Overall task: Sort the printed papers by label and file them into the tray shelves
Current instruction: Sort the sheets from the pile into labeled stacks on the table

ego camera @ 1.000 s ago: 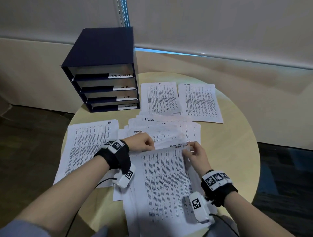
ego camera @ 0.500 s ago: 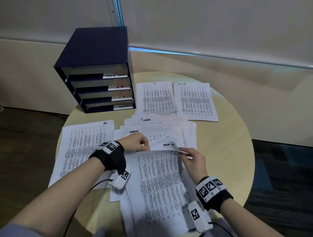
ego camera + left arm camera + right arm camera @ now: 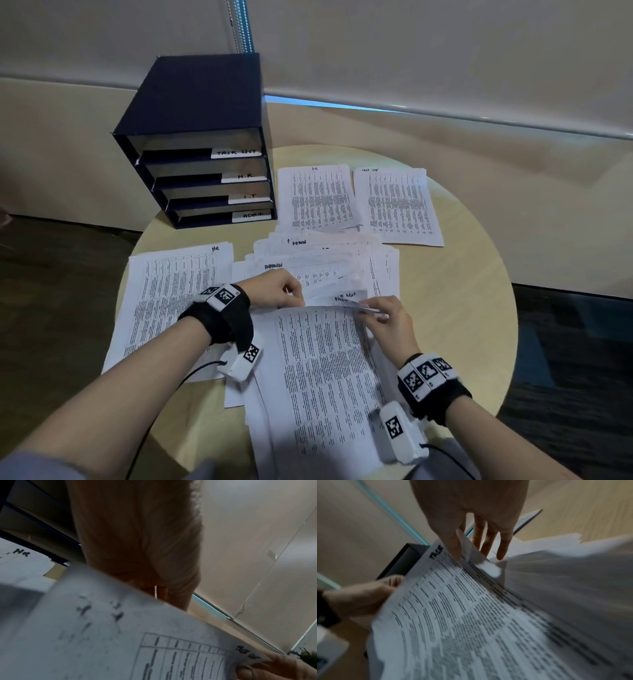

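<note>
Pale wood round table (image 3: pixel 452 308) carries it all; head view alone shows the navy tray shelves (image 3: pixel 202 144) at back left w/ slot tags TASK LIST, H.R, I.T, ADMIN. HR sheet (image 3: pixel 164 301) lies at left, I.T. sheet (image 3: pixel 320 198) and task list sheet (image 3: pixel 399 205) side by side near the shelves, loose pile (image 3: pixel 329 263) mid-table. Top sheet (image 3: pixel 325 377) sits nearest me. Only right wrist view reads "TASK" on its far edge and shows my right hand (image 3: pixel 390 322) pinching it, thumb above, fingers (image 3: pixel 503 545) spread below. My left hand (image 3: pixel 274 291) grips the far left corner, fingers curled; left wrist view is mostly palm, blurry. Sheet's near end is cut off. Vs 1 s ago, far edge has lifted and bowed.
</note>
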